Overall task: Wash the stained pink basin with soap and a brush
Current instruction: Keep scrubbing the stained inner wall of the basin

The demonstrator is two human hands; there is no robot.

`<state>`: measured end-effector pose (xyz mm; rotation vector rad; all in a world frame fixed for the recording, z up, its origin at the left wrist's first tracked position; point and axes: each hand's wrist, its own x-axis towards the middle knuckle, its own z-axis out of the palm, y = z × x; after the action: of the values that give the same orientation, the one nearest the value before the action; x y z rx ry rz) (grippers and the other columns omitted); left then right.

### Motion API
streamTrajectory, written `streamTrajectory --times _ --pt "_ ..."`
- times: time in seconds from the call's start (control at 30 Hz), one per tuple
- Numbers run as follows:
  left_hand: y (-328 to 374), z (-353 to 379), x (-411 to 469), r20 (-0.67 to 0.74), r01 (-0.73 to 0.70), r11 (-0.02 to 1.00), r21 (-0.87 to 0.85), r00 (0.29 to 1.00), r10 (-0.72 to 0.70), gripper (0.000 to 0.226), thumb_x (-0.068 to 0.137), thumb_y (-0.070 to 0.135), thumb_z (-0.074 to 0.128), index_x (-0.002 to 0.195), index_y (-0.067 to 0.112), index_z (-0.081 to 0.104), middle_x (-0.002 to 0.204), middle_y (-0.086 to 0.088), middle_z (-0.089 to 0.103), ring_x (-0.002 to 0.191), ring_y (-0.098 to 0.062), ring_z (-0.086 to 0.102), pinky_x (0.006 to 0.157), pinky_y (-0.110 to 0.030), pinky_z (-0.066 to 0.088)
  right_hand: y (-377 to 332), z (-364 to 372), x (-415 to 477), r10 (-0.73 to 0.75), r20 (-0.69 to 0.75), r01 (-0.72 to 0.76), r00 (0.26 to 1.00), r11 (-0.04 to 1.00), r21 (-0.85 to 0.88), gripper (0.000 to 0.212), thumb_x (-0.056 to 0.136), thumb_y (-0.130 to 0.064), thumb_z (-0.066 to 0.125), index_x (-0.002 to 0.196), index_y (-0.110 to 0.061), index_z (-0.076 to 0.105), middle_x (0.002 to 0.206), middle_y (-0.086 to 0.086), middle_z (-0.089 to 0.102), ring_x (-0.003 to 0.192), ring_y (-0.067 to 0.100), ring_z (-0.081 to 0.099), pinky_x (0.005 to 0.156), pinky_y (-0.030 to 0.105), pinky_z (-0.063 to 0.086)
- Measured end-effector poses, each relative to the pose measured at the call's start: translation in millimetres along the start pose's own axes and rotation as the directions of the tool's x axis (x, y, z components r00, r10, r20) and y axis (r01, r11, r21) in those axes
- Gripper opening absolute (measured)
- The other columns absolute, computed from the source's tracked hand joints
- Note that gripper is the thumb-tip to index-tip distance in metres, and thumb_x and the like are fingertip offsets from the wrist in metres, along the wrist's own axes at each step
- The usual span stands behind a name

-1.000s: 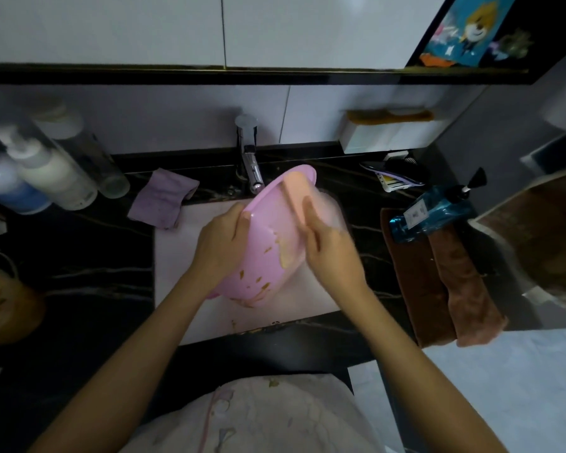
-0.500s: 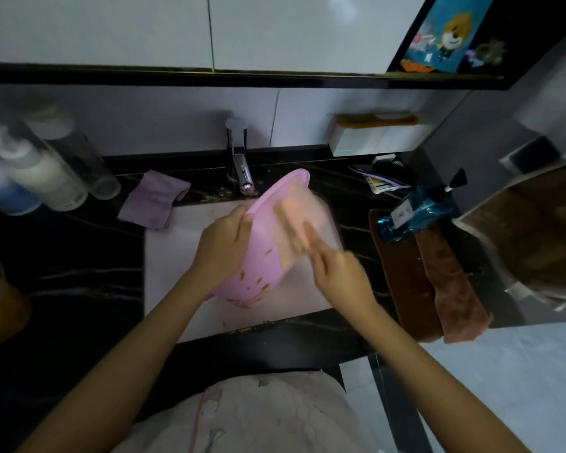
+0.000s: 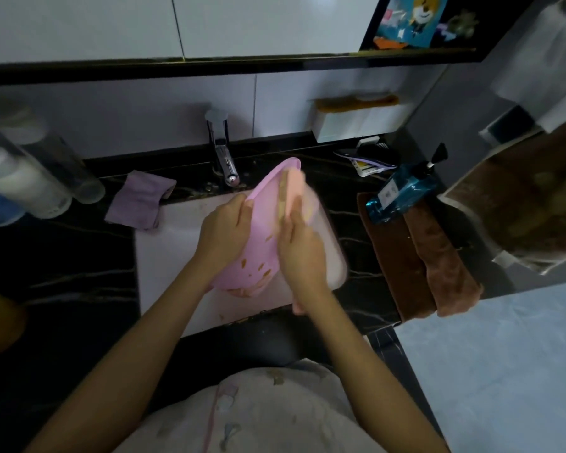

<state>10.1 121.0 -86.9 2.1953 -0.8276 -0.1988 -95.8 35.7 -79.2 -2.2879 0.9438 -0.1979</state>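
The pink basin (image 3: 262,246) is tilted on edge over the white sink (image 3: 164,256), with brown stains on its lower inside wall. My left hand (image 3: 224,233) grips its left rim. My right hand (image 3: 303,253) is closed around a peach-coloured brush (image 3: 294,188). The brush head presses against the inside of the basin near the upper rim, and its handle end sticks out below my wrist. The far side of the basin is hidden behind my right hand.
A chrome faucet (image 3: 224,158) stands just behind the basin. A purple cloth (image 3: 141,199) lies left of the sink, with pump bottles (image 3: 30,184) further left. At the right, a blue pump bottle (image 3: 402,191) lies on brown towels (image 3: 419,256) on the black counter.
My right hand slid the brush down the basin's inner wall, then back up toward the upper rim. My left hand kept its hold on the rim.
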Motion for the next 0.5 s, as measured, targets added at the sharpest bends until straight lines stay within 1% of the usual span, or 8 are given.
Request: streamTrajectory --times 0.07,0.13,0.2,0.27,0.3,0.37,0.4,0.5 --pt "-2.8 -2.4 2.1 0.009 0.011 1.0 -0.008 1.0 -0.011 0.04 0.096 0.033 0.026 0.1 0.006 0.056 0.091 -0.016 0.064 0.084 -0.032 0.058 0.065 -0.03 0.033 3.7 18.9 -44.8 -0.167 0.024 0.168 0.986 0.982 -0.09 0.061 0.097 -0.034 0.024 0.151 -0.022 0.001 0.068 0.01 0.06 0.056 0.023 0.052 0.053 0.029 0.034" --pt "-5.4 -4.0 4.9 0.016 0.018 1.0 -0.016 1.0 -0.018 0.031 0.1 0.026 0.031 0.103 0.008 0.056 0.093 -0.015 0.064 0.086 -0.03 0.057 0.066 -0.029 0.032 18.1 21.7 -69.4 -0.269 0.004 0.267 0.963 0.954 -0.135 0.065 0.091 -0.037 0.025 0.15 -0.024 0.002 0.054 0.007 0.057 0.042 0.018 0.044 0.044 0.027 0.036" --pt "-4.3 -3.6 6.4 0.025 0.001 1.0 -0.013 1.0 -0.001 0.03 0.1 0.025 0.031 0.102 0.008 0.055 0.087 -0.011 0.061 0.084 -0.03 0.057 0.066 -0.03 0.033 26.2 11.2 -38.4 -0.251 -0.065 0.238 0.966 0.957 -0.168 0.062 0.092 -0.038 0.017 0.15 -0.027 -0.001 0.055 0.008 0.054 0.045 0.025 0.051 0.046 0.035 0.045" --pt "-3.3 -1.7 4.3 0.038 -0.004 1.0 -0.016 0.999 0.005 0.027 0.101 0.024 0.031 0.098 0.009 0.054 0.082 -0.006 0.056 0.081 -0.03 0.055 0.065 -0.03 0.032 26.0 -0.9 -0.4 -0.087 -0.112 0.067 0.99 0.983 -0.173 0.056 0.099 -0.033 0.022 0.151 -0.021 0.005 0.063 0.009 0.054 0.056 0.029 0.057 0.054 0.041 0.049" --pt "-3.0 -1.6 4.2 0.038 -0.001 1.0 -0.014 0.999 0.002 0.027 0.101 0.023 0.031 0.097 0.01 0.054 0.082 -0.006 0.055 0.08 -0.029 0.055 0.065 -0.03 0.031 24.0 0.0 4.6 -0.051 -0.154 0.022 0.987 0.983 -0.18 0.055 0.101 -0.03 0.025 0.151 -0.019 0.006 0.064 0.009 0.053 0.056 0.028 0.057 0.054 0.04 0.049" --pt "-4.8 -3.9 6.5 0.024 0.007 1.0 0.001 1.0 -0.007 0.028 0.101 0.023 0.032 0.097 0.007 0.054 0.086 -0.012 0.059 0.083 -0.031 0.055 0.066 -0.031 0.032 22.6 17.2 -15.7 -0.154 -0.208 0.123 0.966 0.98 -0.154 0.058 0.097 -0.029 0.025 0.151 -0.017 0.008 0.054 0.003 0.049 0.044 0.02 0.049 0.043 0.033 0.043" --pt "-7.2 -5.9 8.8 0.016 0.008 1.0 0.009 1.0 -0.008 0.029 0.1 0.024 0.032 0.096 0.007 0.054 0.089 -0.015 0.061 0.085 -0.033 0.055 0.067 -0.033 0.034 27.0 27.0 -36.9 -0.216 -0.17 0.193 0.962 0.971 -0.139 0.06 0.094 -0.029 0.027 0.15 -0.017 0.009 0.049 0.001 0.047 0.038 0.018 0.045 0.037 0.03 0.041" --pt "-12.1 -10.9 13.7 0.011 0.005 1.0 -0.021 1.0 -0.005 0.038 0.092 0.036 0.027 0.092 0.008 0.053 0.09 -0.016 0.062 0.085 -0.033 0.056 0.071 -0.037 0.039 65.0 30.7 -53.0 -0.359 -0.101 0.329 0.928 0.916 -0.23 0.061 0.091 -0.027 0.032 0.148 -0.021 0.01 0.045 0.003 0.05 0.032 0.019 0.044 0.032 0.035 0.043"
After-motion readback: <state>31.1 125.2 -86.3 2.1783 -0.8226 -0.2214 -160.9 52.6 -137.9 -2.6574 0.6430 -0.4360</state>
